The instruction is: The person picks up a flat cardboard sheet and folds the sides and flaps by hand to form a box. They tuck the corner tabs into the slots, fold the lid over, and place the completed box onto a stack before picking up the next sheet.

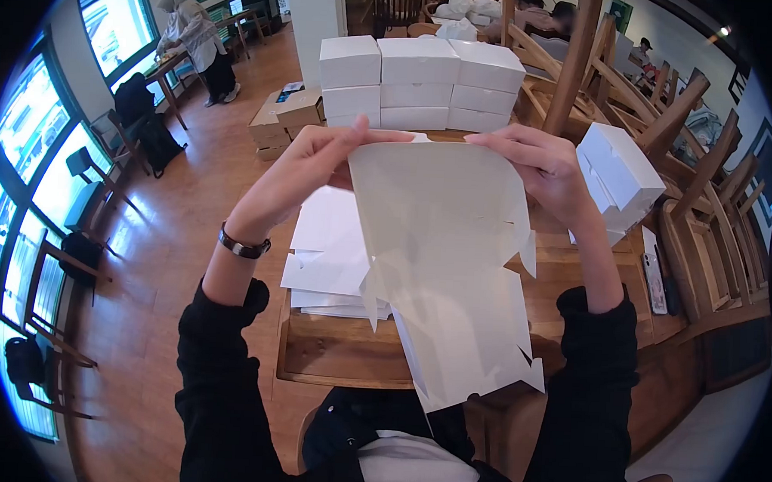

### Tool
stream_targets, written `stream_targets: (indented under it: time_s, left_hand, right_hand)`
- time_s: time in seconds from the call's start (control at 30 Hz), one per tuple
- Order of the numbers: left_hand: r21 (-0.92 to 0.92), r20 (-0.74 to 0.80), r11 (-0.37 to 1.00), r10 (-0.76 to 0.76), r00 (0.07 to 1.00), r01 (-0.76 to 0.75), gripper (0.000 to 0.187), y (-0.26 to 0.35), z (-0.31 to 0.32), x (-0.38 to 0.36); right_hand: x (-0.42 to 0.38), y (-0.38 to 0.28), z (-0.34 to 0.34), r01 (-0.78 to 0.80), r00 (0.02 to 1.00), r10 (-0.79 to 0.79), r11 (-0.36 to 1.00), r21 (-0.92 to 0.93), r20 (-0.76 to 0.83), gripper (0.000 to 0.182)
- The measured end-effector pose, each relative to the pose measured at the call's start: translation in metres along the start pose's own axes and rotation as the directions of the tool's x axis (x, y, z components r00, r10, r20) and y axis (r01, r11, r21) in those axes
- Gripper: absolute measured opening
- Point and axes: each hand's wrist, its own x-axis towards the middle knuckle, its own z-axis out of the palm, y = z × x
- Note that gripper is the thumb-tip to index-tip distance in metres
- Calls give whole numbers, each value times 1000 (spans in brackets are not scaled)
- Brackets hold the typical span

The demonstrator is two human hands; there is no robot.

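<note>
Your left hand and right hand pinched the white card blank along its far edge, fingers closed on it. It hung at the clock's centre, partly over the desk, stacked boxes at twelve.

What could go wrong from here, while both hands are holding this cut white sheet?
The white sheet is held only near its top edge by the left hand and right hand, so its loose lower flaps might bend or catch. The pile of flat sheets is not squared up and could slide if brushed. The stacked white boxes stand just beyond the hands, so a forward push might knock them.
</note>
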Motion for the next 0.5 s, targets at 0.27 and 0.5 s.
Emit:
stream_targets:
  time_s: [0.27,0.5]
  left_hand:
    - [-229,360,923,-216,908,310,47,-1,-19,1]
    - [-6,421,953,-272,865,303,44,9,-6,-1]
  right_hand:
    - [-9,-4,6,40,997,-42,999,-31,-69,42]
    - [-17,0,18,-3,999,5,998,62,-41,38]
